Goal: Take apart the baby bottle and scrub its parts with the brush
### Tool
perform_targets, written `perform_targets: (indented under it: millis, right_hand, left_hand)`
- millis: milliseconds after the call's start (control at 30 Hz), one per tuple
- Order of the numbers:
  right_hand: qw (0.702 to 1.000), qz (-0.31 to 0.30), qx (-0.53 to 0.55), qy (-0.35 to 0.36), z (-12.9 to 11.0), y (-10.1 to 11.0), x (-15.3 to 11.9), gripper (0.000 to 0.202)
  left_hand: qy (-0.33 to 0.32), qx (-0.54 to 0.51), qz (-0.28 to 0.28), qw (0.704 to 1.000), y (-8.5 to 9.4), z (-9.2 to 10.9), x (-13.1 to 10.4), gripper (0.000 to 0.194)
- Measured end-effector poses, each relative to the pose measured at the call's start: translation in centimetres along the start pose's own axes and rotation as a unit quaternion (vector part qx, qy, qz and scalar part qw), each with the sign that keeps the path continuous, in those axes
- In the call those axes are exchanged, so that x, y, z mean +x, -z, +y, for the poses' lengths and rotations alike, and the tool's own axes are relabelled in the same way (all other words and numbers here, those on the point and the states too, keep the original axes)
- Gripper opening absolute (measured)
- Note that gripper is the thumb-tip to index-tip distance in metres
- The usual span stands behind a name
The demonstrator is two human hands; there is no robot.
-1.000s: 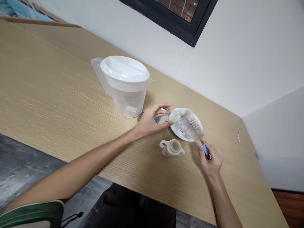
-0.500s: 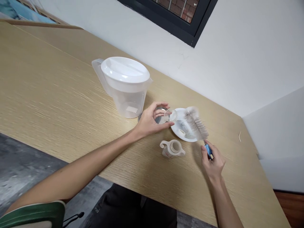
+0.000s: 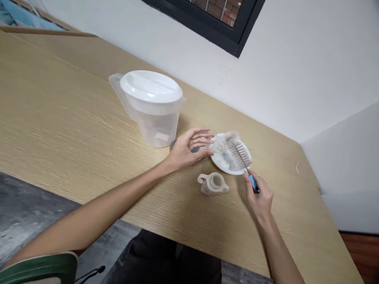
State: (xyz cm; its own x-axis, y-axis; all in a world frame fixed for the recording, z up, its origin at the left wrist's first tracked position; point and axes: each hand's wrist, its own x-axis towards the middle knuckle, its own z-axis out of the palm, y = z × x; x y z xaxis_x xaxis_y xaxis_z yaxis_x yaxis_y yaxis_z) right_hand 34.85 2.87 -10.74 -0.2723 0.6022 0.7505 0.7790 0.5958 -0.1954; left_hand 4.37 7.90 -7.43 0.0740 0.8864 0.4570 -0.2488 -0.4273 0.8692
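My left hand [image 3: 187,150] has its thumb and fingertips on the rim of a small clear cup-shaped piece [image 3: 218,145], holding it sideways above a white plate [image 3: 218,164]. My right hand [image 3: 260,197] grips the blue handle of a bottle brush [image 3: 241,156], its pale bristles pointing up and left over the plate, close to the clear piece's far side. Whether the bristle tip touches that piece I cannot tell. Small clear and pale parts lie on the plate. In front stands a translucent bottle with two side handles [image 3: 211,185], its mouth uncovered.
A translucent pitcher with a white lid [image 3: 156,114] stands left of the plate. Behind my left hand shows part of a round metal-rimmed item [image 3: 172,145]. A small bent white strip [image 3: 297,167] lies at the right of the wooden table [image 3: 89,130]. A wall rises behind.
The brush has moved left, its bristles now nearer the clear piece. My left hand's fingers have straightened a little around that piece. The camera view has shifted slightly.
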Motion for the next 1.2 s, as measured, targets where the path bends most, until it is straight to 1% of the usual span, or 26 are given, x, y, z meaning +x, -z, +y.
perform_targets:
  millis: [67, 133, 233, 333, 433, 500, 633, 733, 900, 1067, 1200]
  right_hand:
    - [1.0, 0.01, -0.001, -0.015, 0.2, 0.0, -0.1, 0.025]
    - [0.999, 0.034, -0.001, -0.019, 0.2, 0.2, -0.2, 0.023]
    - [0.998, 0.058, 0.003, 0.006, 0.0, 0.6, -0.3, 0.023]
    - [0.999, 0.024, 0.014, 0.047, -0.4, 0.9, -0.1, 0.026]
    - [0.998, -0.004, 0.026, 0.051, -0.6, 0.9, 0.1, 0.03]
    - [0.999, -0.002, 0.03, 0.043, -0.4, 0.9, 0.2, 0.032]
    - [0.999, 0.001, 0.028, 0.036, -0.3, 1.0, 0.2, 0.034]
    - [0.999, -0.004, 0.03, 0.04, -0.5, 1.2, 0.2, 0.035]
    - [0.998, -0.019, 0.033, 0.048, -0.8, 1.2, 0.2, 0.034]
    - [0.999, -0.003, 0.01, 0.033, -0.5, 1.1, 0.3, 0.032]
    - [0.999, 0.039, -0.019, 0.017, -0.3, 1.2, 0.2, 0.029]
  left_hand:
    - [0.003, -0.003, -0.008, 1.0, -0.1, 0.1, -0.1, 0.068]
    - [0.005, -0.001, -0.016, 1.0, -0.1, 0.1, -0.2, 0.071]
    - [0.003, 0.011, -0.02, 1.0, -0.2, 0.1, -0.2, 0.062]
    - [-0.003, 0.022, -0.021, 1.0, 0.0, 0.0, -0.1, 0.052]
    - [-0.003, 0.031, -0.03, 0.999, 0.1, -0.2, 0.1, 0.054]
    - [0.006, 0.023, -0.037, 0.999, 0.1, -0.1, 0.1, 0.055]
    - [0.047, -0.042, -0.051, 0.997, 0.0, 0.3, 0.2, 0.055]
    - [0.073, -0.062, -0.049, 0.994, 0.1, 0.5, 0.3, 0.056]
    - [0.072, -0.051, -0.044, 0.995, 0.4, 0.5, 0.5, 0.06]
    - [0.073, -0.051, -0.051, 0.995, 0.1, 0.7, 0.5, 0.054]
    - [0.074, -0.05, -0.05, 0.995, 0.0, 0.5, 0.4, 0.06]
